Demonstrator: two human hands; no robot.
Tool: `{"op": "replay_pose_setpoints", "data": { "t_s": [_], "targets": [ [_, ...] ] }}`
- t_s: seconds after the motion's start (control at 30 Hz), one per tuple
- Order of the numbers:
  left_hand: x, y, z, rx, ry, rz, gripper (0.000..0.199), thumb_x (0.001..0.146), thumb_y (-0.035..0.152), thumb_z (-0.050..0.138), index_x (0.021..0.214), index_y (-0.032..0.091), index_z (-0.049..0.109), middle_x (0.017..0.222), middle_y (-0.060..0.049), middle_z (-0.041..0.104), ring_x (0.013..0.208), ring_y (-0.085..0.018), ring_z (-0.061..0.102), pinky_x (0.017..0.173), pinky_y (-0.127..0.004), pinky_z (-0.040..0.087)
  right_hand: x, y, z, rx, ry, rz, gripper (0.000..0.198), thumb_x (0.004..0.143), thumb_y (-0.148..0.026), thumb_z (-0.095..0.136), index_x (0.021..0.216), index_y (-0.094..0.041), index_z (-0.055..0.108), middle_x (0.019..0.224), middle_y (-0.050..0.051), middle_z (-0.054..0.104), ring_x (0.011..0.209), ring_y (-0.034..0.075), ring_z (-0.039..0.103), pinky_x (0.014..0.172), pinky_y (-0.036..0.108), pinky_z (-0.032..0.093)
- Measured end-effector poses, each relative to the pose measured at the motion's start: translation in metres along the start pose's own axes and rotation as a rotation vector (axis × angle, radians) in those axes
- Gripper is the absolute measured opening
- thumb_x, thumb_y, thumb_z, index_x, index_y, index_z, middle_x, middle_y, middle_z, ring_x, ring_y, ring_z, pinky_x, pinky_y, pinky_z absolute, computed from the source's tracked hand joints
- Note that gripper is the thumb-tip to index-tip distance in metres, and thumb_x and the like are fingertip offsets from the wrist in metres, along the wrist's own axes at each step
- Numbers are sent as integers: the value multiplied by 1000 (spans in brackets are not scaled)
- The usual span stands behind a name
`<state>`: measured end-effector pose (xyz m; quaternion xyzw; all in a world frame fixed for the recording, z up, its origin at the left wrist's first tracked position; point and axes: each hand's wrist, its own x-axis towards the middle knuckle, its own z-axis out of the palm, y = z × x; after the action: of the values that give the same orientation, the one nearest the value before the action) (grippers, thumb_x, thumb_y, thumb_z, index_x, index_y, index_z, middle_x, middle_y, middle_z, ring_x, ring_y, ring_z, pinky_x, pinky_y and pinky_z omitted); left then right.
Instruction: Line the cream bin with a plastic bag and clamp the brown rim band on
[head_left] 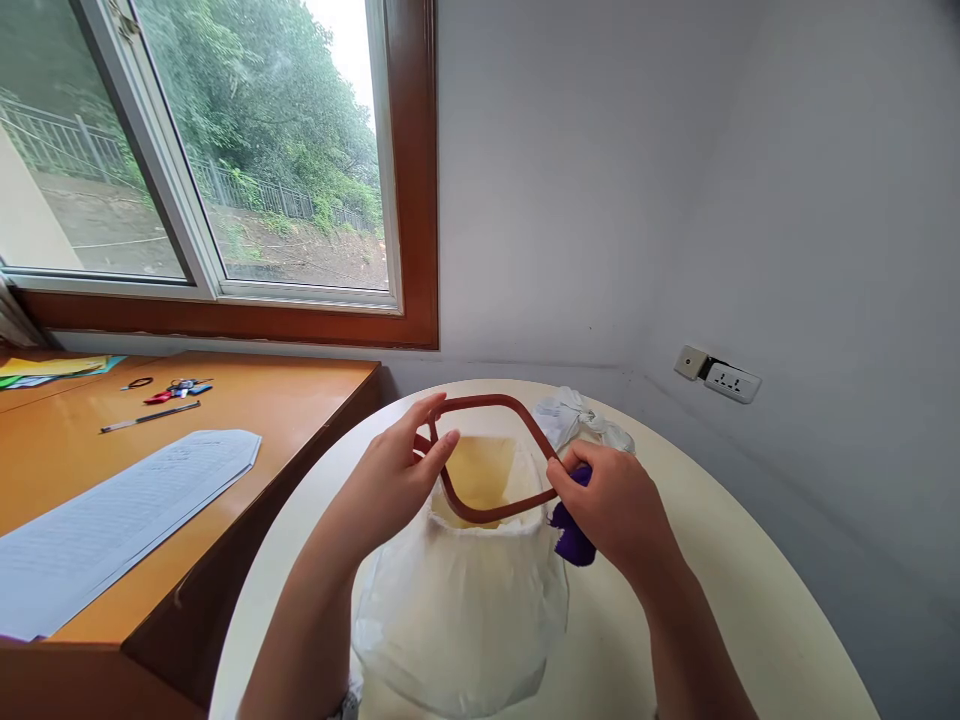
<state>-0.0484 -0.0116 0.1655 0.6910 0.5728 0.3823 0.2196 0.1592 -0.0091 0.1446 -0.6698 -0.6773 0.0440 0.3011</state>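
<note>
You face a round table (735, 560) bearing a yellow bin (484, 465), its white liner (465, 600) draped outside. At the bin's mouth you hold a brown ring (487, 516): your left hand (394, 480) pinches its left side, your right hand (611, 505) its right corner. Purple cloth (575, 542) shows beneath your right hand; whether you grip it, I cannot tell.

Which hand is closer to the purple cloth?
The right. Your right hand is right by the purple cloth, which shows beside and below its thumb. Your left hand is farther away, at the opposite side of the brown ring.
</note>
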Motion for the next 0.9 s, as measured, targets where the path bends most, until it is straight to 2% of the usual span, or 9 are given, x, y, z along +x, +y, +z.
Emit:
{"op": "replay_pose_setpoints", "data": {
  "t_s": [0.2,0.57,0.77,0.9],
  "targets": [
    [1,-3,1,142,-9,-64,54,82,51,40,129,25,43,123,-9,55,87,-22,61,73,-36,49,0,-3,7,-74,-33,29,24,74,-29,45,51,-20,43,51,-3,51,50,11,40,48,24,23],
    [6,-13,10,322,-124,-15,49,85,49,33,120,21,53,116,-10,59,98,-26,56,80,-36,43,-5,-7,10,-88,-95,-58,30,74,-28,46,47,-19,36,47,-3,45,46,10,36,45,24,21],
    [6,-12,12,363,-191,-7,36,86,45,31,89,21,58,89,-7,63,81,-24,58,69,-34,43,-6,-8,9,-86,-138,-55,30,74,-27,44,48,-19,32,47,-3,43,48,11,38,46,24,21],
    [6,-12,12,380,-205,8,33,86,43,32,78,20,55,89,-7,62,81,-24,58,66,-32,42,-6,-7,10,-91,-153,-51,30,73,-26,44,47,-19,31,46,-3,42,47,11,35,46,24,22]
  ]
}}
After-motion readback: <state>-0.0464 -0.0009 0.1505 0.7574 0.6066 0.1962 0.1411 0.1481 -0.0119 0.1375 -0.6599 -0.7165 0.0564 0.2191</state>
